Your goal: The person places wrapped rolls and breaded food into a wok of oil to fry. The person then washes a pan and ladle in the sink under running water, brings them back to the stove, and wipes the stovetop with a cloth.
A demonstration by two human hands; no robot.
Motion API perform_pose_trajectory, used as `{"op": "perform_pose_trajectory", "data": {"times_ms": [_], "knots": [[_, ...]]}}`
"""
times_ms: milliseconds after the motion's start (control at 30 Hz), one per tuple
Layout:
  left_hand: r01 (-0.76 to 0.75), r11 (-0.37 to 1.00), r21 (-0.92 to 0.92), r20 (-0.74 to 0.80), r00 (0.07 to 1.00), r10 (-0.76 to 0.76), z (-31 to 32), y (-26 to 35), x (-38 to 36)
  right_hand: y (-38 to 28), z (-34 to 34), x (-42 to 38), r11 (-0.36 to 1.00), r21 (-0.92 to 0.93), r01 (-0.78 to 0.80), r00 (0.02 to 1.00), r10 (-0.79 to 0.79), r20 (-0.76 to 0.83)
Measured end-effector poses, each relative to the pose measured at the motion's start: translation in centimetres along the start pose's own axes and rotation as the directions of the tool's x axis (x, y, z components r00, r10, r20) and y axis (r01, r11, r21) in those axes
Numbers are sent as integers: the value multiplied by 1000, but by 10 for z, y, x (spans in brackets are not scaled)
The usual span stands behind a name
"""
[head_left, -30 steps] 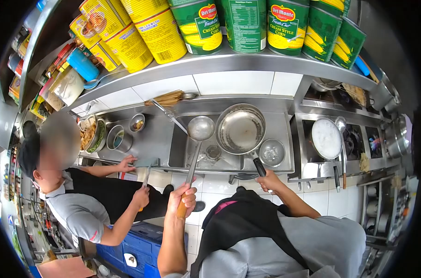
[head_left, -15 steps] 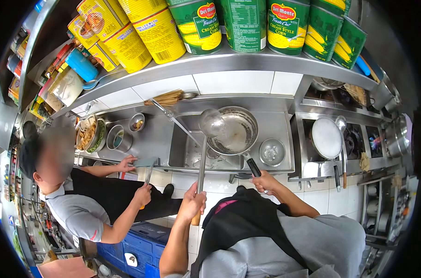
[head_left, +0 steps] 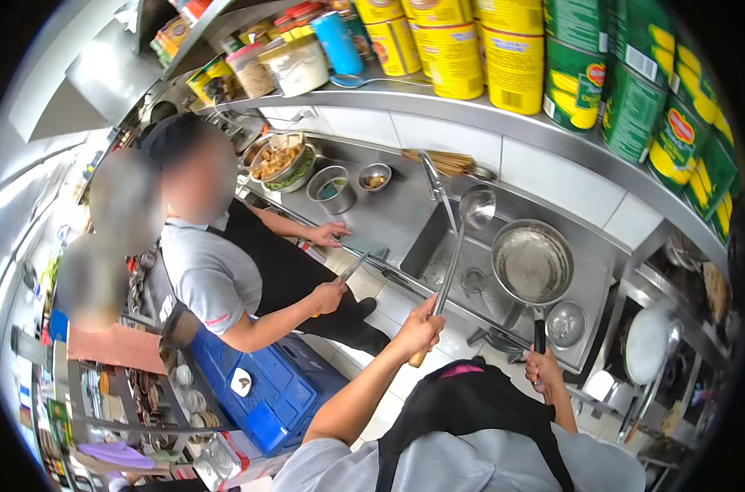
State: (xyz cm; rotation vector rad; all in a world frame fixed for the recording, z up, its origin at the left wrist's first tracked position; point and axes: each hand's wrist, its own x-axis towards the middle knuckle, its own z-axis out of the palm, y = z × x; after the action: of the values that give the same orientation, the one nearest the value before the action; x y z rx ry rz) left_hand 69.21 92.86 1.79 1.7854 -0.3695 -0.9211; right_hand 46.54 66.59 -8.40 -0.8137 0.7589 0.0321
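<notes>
My left hand (head_left: pixel 419 330) is wrapped round the wooden end of a long metal ladle (head_left: pixel 448 275). The ladle's bowl is up beside the faucet (head_left: pixel 438 184), over the sink (head_left: pixel 422 254) and left of the pan. With my right hand (head_left: pixel 545 369) I grip the black handle of a deep, round metal pan (head_left: pixel 532 262). The pan sits at the sink, its inside stained grey and brown with no food showing. Just right of the pan handle is a small metal bowl (head_left: pixel 566 323).
At my left a co-worker (head_left: pixel 217 246) holds a flat-bladed tool (head_left: pixel 356 266) near the counter edge. A blue bin (head_left: pixel 258 385) stands behind them. Stove burners and a white-topped round pan (head_left: pixel 647 344) lie right. Tall cans (head_left: pixel 516 66) line the shelf above.
My view has swung left, so the scene sits further right. The ladle's bowl has moved from over the pan to beside the faucet. Both hands keep their grips.
</notes>
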Motion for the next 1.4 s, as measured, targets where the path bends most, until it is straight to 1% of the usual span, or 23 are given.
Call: {"op": "perform_pose_trajectory", "data": {"times_ms": [33, 67, 100, 167, 200, 267, 300, 367, 500, 533, 600, 633, 700, 767, 900, 967, 1067, 1400], "knots": [[60, 959, -278, 17, 998, -58, -1, 5, 1, -3, 1, -1, 1000, -12, 1, 1000, -1, 11], [118, 839, -530, 55, 993, -105, -2, 8, 3, -5, 1, -2, 1000, -19, 2, 1000, -2, -5], [113, 838, -533, 50, 993, -102, -5, 9, 5, -5, 1, -2, 1000, -22, 2, 1000, -2, -25], [257, 569, -781, 176, 965, -195, -12, 6, 10, -5, -3, 0, 1000, -24, -2, 1000, 2, -7], [258, 569, -781, 176, 965, -195, -14, 4, 11, -6, -3, -1, 1000, -26, 10, 999, -11, -32], [305, 300, -904, 276, 952, -136, -18, -1, 14, -6, -4, -2, 999, -28, 21, 998, -23, -60], [308, 297, -904, 279, 951, -136, -19, -4, 15, -7, -4, -2, 999, -31, 25, 999, -27, -45], [344, 214, -914, 335, 939, -77, -20, -8, 18, -9, -3, -4, 999, -38, 28, 999, -29, -37], [356, 181, -917, 344, 934, -91, -20, -16, 22, -5, -6, 1, 998, -47, 29, 999, -30, -20], [385, 140, -912, 377, 923, -82, -21, -18, 22, -2, -10, 1, 998, -45, 33, 999, -34, -20], [400, 126, -908, 395, 917, -62, -23, -22, 23, -1, -11, 1, 1000, -27, 14, 1000, -14, 1], [403, 120, -907, 399, 915, -52, -22, -23, 23, -3, -8, -2, 1000, -26, 5, 1000, -6, -19], [398, 138, -907, 395, 917, -52, -22, -21, 22, -6, -5, -5, 1000, -14, -2, 1000, 2, 14], [404, 155, -902, 399, 915, -63, -20, -20, 23, -7, -4, -6, 1000, -11, -2, 1000, 3, 7], [419, 118, -900, 415, 908, -58, -20, -20, 22, -5, -4, -5, 1000, -24, 6, 1000, -6, 21], [434, 66, -899, 430, 900, -65, -20, -19, 21, -7, -2, -7, 1000, -20, 5, 1000, -5, 11], [439, 30, -898, 437, 898, -58, -20, -16, 18, -8, -1, -9, 1000, -12, -4, 1000, 4, -2], [456, 15, -890, 455, 889, -51, -19, -20, 17, -8, 2, -10, 1000, -8, 4, 1000, -4, -23]]}}
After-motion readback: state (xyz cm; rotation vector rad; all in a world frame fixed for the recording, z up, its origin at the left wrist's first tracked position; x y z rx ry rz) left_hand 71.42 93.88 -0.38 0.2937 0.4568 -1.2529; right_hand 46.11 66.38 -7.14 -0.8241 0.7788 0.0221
